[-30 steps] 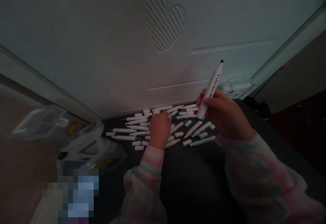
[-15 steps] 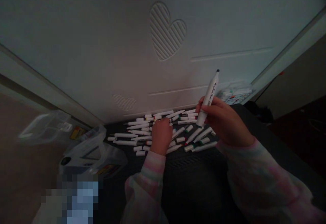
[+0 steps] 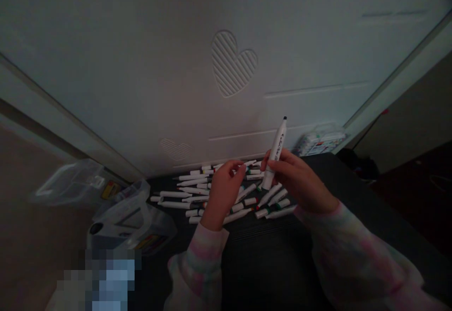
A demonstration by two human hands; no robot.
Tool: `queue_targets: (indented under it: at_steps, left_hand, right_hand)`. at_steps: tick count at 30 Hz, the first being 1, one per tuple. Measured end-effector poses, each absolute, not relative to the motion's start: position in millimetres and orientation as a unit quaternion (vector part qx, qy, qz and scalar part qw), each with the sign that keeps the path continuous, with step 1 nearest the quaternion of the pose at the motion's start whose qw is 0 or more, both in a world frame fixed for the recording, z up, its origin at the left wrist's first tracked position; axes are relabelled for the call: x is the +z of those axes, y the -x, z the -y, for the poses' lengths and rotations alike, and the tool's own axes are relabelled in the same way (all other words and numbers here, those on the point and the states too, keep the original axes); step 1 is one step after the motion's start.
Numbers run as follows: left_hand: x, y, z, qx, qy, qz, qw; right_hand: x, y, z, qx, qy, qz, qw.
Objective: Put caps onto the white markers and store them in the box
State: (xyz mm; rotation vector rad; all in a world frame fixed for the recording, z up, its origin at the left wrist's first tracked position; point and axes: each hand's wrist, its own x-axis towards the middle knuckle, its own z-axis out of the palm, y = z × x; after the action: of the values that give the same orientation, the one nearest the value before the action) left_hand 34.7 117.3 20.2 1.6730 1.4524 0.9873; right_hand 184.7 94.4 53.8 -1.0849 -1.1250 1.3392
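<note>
Left hand and right hand reach from pastel sleeves over a dark worktop. At the left edge, a clear plastic box stands just beside the scattered markers, its lid swung outward, which seems to leave the inside easy to reach.

Farther in, many loose markers lie in a spread, mostly sideways, with short caps among them; spreading them out probably keeps each end visible. Above their right part, the right hand grips a white marker by its lower barrel, thumb in front, fingers wrapped behind. It leans slightly, dark tip up, a hold that likely leaves the tip and printed side unobstructed. The left hand is half curled over the spread, thumb near forefinger; whether it pinches anything small cannot be told.

Beyond, a clear-handled case sits at the back right, before a pale panel with embossed hearts.
</note>
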Motion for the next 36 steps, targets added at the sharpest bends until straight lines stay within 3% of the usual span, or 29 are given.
queue_targets:
  at_steps: [5, 12, 24, 36]
  left_hand:
    - [36.8, -33.2, -108.5, 0.440, -0.606, -0.514, 0.417]
    - [46.8, -31.8, -102.4, 0.486, -0.539, -0.488, 0.484]
    - [42.2, -30.7, -105.0, 0.444, -0.574, -0.506, 0.466]
    - [40.8, -22.7, -108.9, 0.518, -0.496, -0.494, 0.491]
  right_hand:
    - [52.5, -182.3, -93.1, 0.549, 0.453, 0.514, 0.480]
    - [54.9, -178.9, -87.7, 0.525, 0.456, 0.623, 0.358]
    - [50.1, -174.8, -87.6, 0.392, 0.487, 0.743, 0.239]
    - [48.5, -187.0, -92.0, 0.428, 0.483, 0.712, 0.278]
